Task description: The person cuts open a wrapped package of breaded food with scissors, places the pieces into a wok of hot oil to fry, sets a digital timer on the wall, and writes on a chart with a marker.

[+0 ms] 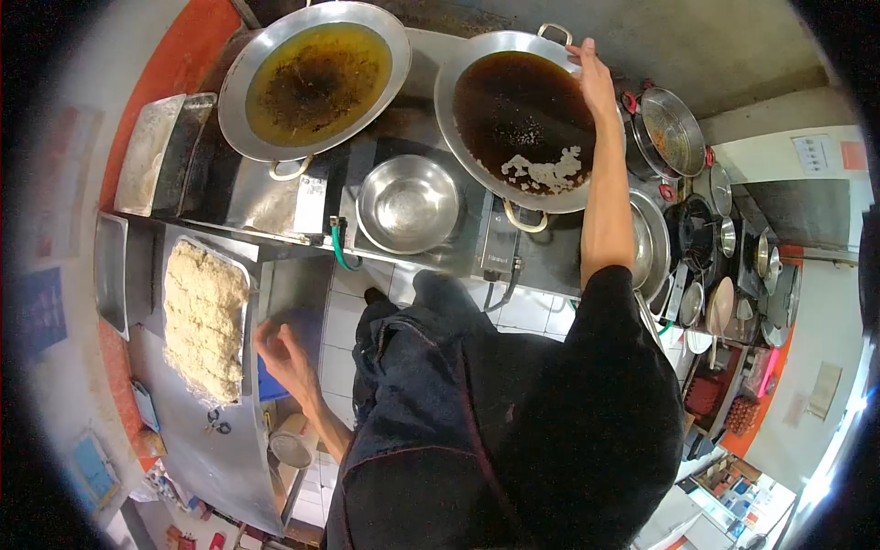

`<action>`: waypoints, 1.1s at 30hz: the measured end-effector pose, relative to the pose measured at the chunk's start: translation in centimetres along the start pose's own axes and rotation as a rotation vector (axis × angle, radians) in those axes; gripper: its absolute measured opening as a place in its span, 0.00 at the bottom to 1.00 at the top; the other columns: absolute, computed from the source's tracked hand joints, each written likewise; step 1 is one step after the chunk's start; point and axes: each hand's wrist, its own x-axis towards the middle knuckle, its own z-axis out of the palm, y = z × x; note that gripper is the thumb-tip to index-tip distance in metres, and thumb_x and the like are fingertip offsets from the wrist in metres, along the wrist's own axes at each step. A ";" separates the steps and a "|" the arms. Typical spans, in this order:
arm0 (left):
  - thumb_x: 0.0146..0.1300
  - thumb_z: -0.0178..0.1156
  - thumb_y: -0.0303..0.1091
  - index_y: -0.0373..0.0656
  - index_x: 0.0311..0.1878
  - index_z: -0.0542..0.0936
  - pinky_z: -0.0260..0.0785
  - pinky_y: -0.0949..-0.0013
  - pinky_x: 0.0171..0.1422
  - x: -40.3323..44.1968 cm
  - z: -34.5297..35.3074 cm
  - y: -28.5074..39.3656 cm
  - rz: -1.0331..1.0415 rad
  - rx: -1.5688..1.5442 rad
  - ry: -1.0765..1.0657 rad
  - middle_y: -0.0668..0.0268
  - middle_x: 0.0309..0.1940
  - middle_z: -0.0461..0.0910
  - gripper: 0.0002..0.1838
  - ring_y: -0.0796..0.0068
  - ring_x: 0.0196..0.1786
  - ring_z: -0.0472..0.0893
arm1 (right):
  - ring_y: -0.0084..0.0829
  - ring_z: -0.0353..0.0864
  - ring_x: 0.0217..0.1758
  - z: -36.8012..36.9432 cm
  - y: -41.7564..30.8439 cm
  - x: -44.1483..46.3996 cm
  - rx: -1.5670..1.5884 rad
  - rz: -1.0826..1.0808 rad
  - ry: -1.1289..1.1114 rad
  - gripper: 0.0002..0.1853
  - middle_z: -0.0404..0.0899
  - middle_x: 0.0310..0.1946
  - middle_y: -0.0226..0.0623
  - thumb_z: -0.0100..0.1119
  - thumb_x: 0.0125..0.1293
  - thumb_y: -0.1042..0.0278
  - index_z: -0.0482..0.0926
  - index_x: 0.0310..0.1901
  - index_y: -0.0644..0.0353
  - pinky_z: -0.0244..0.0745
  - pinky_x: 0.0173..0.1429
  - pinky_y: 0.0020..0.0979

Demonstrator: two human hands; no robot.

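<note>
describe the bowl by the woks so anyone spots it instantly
Two big woks of liquid stand on the steel stove. Between them, toward its near edge, sits a round steel bowl. Unlike the woks, it has no handles and looks empty.

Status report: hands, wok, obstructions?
Right hand at right wok's rim, contact unclear. Left hand by food tray, nothing seen in it. Pale clumps in wok's dark liquid. Steel bowl near wok, not blocking it.

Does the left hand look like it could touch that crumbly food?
Probably yes: the left hand looks empty and is close to the crumbly food, and I see nothing blocking the way between them.
</note>
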 end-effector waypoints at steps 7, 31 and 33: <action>0.75 0.58 0.38 0.42 0.62 0.71 0.55 0.77 0.30 0.3 0.6 0.1 0.042 -0.003 0.036 0.71 0.29 0.72 0.18 0.85 0.26 0.65 | 0.47 0.80 0.59 -3.8 -2.5 -0.8 0.101 -0.073 0.044 0.44 0.81 0.56 0.53 0.27 0.76 0.29 0.79 0.61 0.65 0.70 0.67 0.41; 0.75 0.56 0.33 0.41 0.63 0.70 0.60 0.76 0.29 0.0 1.1 0.2 0.043 0.047 0.002 0.70 0.27 0.73 0.17 0.83 0.25 0.66 | 0.34 0.86 0.49 -7.7 -1.4 -5.8 -0.141 -0.013 0.176 0.20 0.86 0.41 0.41 0.66 0.64 0.59 0.83 0.58 0.51 0.76 0.56 0.32; 0.75 0.57 0.34 0.41 0.63 0.70 0.59 0.76 0.28 0.7 0.8 -1.2 0.187 0.103 -0.005 0.70 0.27 0.72 0.17 0.84 0.25 0.66 | 0.28 0.82 0.45 -7.9 -0.8 -5.6 -0.090 -0.117 0.233 0.20 0.84 0.39 0.36 0.66 0.65 0.62 0.83 0.59 0.53 0.75 0.52 0.29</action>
